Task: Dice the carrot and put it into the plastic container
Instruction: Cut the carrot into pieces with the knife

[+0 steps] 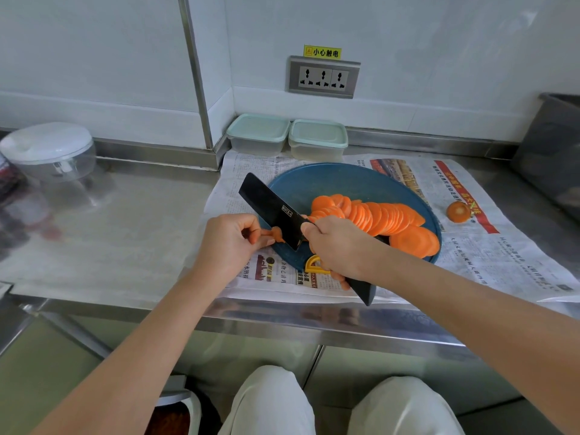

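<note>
A row of thin orange carrot slices [386, 216] lies across a round blue cutting board [345, 180] on newspaper. My right hand [337, 246] grips the handle of a black cleaver [271, 210], its blade angled over the board's left edge. My left hand [229, 243] pinches a small carrot piece [276, 233] right against the blade. Two lidded plastic containers [257, 133] [317, 139] stand against the wall behind the board. A carrot end [459, 211] rests on the newspaper to the right.
A yellow peeler [314, 265] lies by the board's front edge, partly under my right hand. A clear chopper bowl with a white lid [50, 152] stands at the far left of the steel counter. A dark bin [555, 152] sits at the right. A wall socket [323, 77] is above the containers.
</note>
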Available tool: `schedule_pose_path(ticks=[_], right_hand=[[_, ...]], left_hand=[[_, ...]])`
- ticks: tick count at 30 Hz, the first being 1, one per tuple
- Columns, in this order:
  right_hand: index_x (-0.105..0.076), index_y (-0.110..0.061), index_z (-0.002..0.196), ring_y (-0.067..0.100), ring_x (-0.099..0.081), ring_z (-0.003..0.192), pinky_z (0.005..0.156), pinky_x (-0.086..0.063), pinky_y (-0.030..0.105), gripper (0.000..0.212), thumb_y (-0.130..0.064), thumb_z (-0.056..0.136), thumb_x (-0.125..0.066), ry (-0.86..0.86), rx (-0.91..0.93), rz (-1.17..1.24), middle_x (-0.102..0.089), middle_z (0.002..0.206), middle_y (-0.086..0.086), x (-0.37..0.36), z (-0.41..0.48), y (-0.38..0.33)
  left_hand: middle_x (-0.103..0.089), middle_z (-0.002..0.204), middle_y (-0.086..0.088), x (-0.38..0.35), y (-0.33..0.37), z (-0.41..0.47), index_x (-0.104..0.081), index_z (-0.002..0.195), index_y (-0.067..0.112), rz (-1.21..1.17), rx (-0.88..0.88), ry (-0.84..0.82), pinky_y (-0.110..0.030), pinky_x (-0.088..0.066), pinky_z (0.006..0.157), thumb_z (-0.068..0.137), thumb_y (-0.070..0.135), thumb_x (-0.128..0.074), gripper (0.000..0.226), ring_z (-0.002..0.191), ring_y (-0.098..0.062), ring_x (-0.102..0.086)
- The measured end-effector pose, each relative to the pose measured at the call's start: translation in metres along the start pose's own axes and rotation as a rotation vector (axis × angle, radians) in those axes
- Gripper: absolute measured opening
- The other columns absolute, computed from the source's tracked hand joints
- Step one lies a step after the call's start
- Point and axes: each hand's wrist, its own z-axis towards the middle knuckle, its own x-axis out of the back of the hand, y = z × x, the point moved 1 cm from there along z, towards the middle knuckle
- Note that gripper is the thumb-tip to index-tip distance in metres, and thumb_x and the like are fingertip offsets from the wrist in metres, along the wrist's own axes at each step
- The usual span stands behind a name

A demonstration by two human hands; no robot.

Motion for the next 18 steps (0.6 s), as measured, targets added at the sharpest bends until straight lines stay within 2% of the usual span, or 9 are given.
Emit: schedule_pose_path(ticks=[2, 4, 6, 9, 14, 16, 18], right_hand=[[-0.035, -0.022, 0.068, 0.015, -0.043, 0.052, 0.037, -0.039, 0.019, 0.039, -0.030, 0.104, -0.021, -0.004, 0.015, -0.020, -0.046, 0.065, 0.004, -0.003, 0.000, -0.002], [-0.030, -0.026, 0.067, 0.015, -0.043, 0.053, 0.046, -0.038, 0.025, 0.038, -0.028, 0.104, -0.022, -0.001, 0.025, -0.029, -0.046, 0.066, 0.003, -0.008, 0.000, -0.003], [-0.024, -0.029, 0.066, 0.014, -0.042, 0.054, 0.049, -0.036, 0.025, 0.038, -0.025, 0.104, -0.022, 0.024, 0.025, -0.028, -0.044, 0.066, 0.002, -0.012, -0.002, -0.005], [-0.031, -0.022, 0.067, 0.016, -0.044, 0.053, 0.050, -0.038, 0.026, 0.039, -0.026, 0.104, -0.020, 0.002, 0.020, -0.032, -0.047, 0.066, 0.005, -0.013, -0.003, -0.005], [-0.034, -0.022, 0.069, 0.013, -0.041, 0.052, 0.044, -0.041, 0.018, 0.039, -0.028, 0.104, -0.020, 0.007, 0.046, -0.012, -0.045, 0.065, 0.003, -0.006, -0.007, -0.001], [-0.044, -0.018, 0.076, 0.012, -0.039, 0.053, 0.048, -0.043, 0.019, 0.038, -0.028, 0.104, -0.020, 0.032, 0.052, 0.011, -0.042, 0.066, 0.001, -0.002, -0.012, 0.000], [-0.054, -0.010, 0.096, 0.009, -0.037, 0.055, 0.053, -0.044, 0.019, 0.038, -0.029, 0.104, -0.022, 0.082, 0.062, 0.050, -0.041, 0.069, -0.001, 0.004, -0.016, 0.001]], left_hand=[[-0.064, 0.062, -0.010, -0.001, 0.000, 0.000, -0.040, 0.050, 0.018, -0.017, 0.010, -0.007, -0.040, -0.057, 0.079, 0.075, 0.003, -0.077, 0.047, 0.079, -0.012, -0.071], [-0.069, 0.068, -0.009, -0.002, -0.001, 0.000, -0.041, 0.050, 0.016, -0.071, 0.019, -0.018, -0.040, -0.057, 0.080, 0.075, 0.000, -0.076, 0.046, 0.080, -0.010, -0.072], [-0.071, 0.071, -0.010, -0.003, -0.001, -0.002, -0.041, 0.050, 0.015, -0.106, 0.017, -0.023, -0.040, -0.058, 0.080, 0.075, -0.002, -0.075, 0.046, 0.080, -0.008, -0.072], [-0.071, 0.072, -0.012, -0.004, -0.003, -0.002, -0.040, 0.051, 0.015, -0.116, 0.016, -0.019, -0.043, -0.058, 0.079, 0.076, -0.001, -0.075, 0.046, 0.080, -0.009, -0.072], [-0.071, 0.071, -0.010, -0.003, -0.004, -0.002, -0.039, 0.051, 0.017, -0.109, 0.024, -0.016, -0.046, -0.057, 0.080, 0.074, 0.001, -0.077, 0.048, 0.082, -0.010, -0.072], [-0.071, 0.069, -0.009, -0.002, -0.004, -0.002, -0.038, 0.050, 0.020, -0.092, 0.008, -0.018, -0.044, -0.057, 0.080, 0.074, 0.000, -0.077, 0.049, 0.083, -0.009, -0.072], [-0.070, 0.070, -0.010, -0.002, -0.008, 0.000, -0.041, 0.048, 0.026, -0.075, 0.003, -0.029, -0.045, -0.057, 0.080, 0.075, 0.003, -0.077, 0.050, 0.084, -0.011, -0.072]])
